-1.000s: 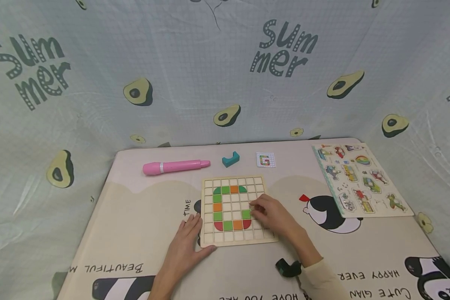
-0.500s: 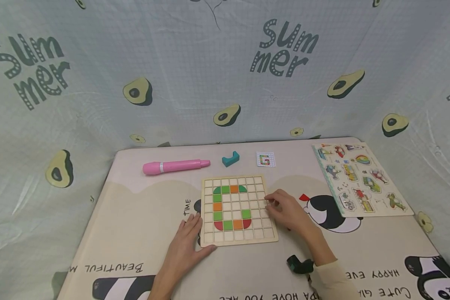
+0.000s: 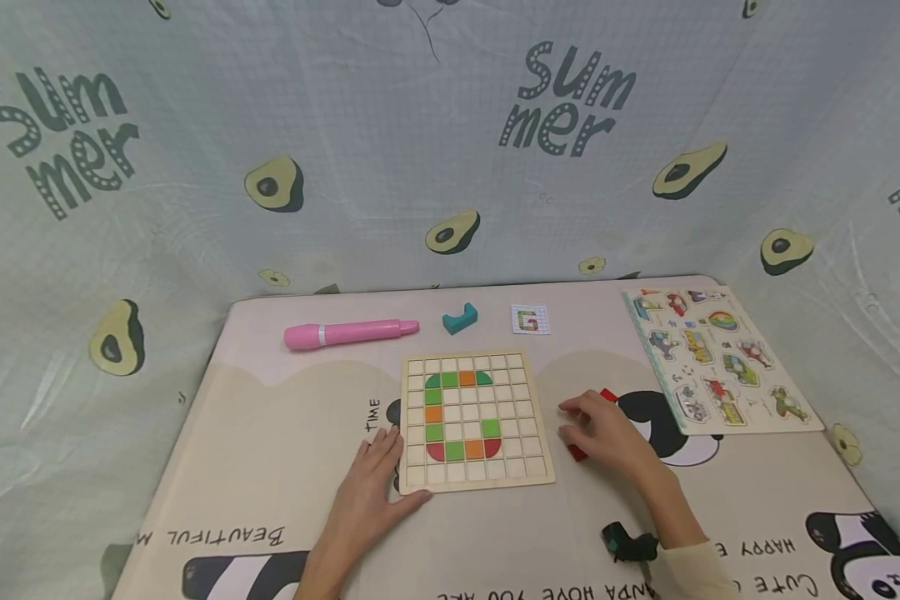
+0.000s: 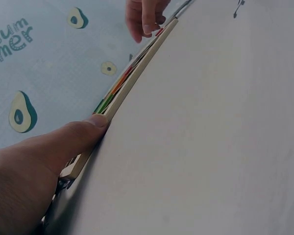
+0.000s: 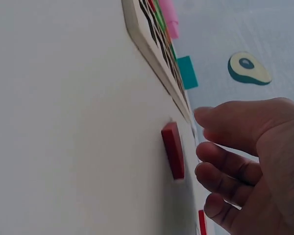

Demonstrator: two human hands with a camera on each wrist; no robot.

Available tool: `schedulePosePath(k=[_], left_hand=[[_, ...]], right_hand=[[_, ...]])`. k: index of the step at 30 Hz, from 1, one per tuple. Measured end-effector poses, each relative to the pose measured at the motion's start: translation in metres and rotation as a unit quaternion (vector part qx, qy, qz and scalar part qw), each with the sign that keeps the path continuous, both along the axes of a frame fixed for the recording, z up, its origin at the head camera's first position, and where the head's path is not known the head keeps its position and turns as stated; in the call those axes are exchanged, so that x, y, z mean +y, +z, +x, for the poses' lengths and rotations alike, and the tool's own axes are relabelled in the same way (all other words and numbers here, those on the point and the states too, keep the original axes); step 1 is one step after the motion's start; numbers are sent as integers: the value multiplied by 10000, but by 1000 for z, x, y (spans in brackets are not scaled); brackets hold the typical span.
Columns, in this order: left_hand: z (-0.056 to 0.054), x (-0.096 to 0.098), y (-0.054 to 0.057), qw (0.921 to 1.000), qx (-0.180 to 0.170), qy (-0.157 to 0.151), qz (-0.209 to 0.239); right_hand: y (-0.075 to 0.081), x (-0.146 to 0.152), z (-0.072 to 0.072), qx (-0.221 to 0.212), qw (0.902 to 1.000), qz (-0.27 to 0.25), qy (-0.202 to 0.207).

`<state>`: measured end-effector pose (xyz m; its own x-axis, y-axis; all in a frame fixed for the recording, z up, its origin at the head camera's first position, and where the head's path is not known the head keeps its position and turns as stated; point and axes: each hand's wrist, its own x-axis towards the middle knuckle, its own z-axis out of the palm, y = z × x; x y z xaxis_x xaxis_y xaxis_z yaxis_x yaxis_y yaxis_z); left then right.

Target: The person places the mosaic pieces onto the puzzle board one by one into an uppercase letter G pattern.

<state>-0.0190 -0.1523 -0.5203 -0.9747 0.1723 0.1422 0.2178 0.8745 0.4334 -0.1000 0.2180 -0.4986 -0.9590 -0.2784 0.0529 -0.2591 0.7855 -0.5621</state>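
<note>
A wooden grid board [image 3: 513, 475] lies on the table with green, orange and red pieces set in its cells. My left hand [image 3: 369, 492] rests against its left side, fingers extended, and the thumb touches the near edge, as the left wrist view also shows. To the right of the board, my right hand [image 3: 607, 433] is held just above the table, its fingers loosely bent with nothing between them. Partly under that hand in the head view is a small red block [image 5: 173, 151]. The right wrist view has it lying on the table beside the fingertips, apart from them.
Behind the board are a pink pen-like tube [image 3: 352, 332], a teal curved block [image 3: 460, 319] and a small pattern card [image 3: 531, 320]. A picture puzzle board [image 3: 708, 358] lies at the right. Patterned cloth [image 3: 375, 150] hangs beyond the table.
My right hand has moved off the grid board to the right, over the table, and the red block now shows beneath it. The left hand has stayed in place.
</note>
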Motion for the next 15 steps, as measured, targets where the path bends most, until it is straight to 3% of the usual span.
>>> schedulePosePath(k=[15], left_hand=[[0, 0, 1, 10000, -7, -7, 8]], right_hand=[[-9, 29, 16, -226, 9989, 27, 404]])
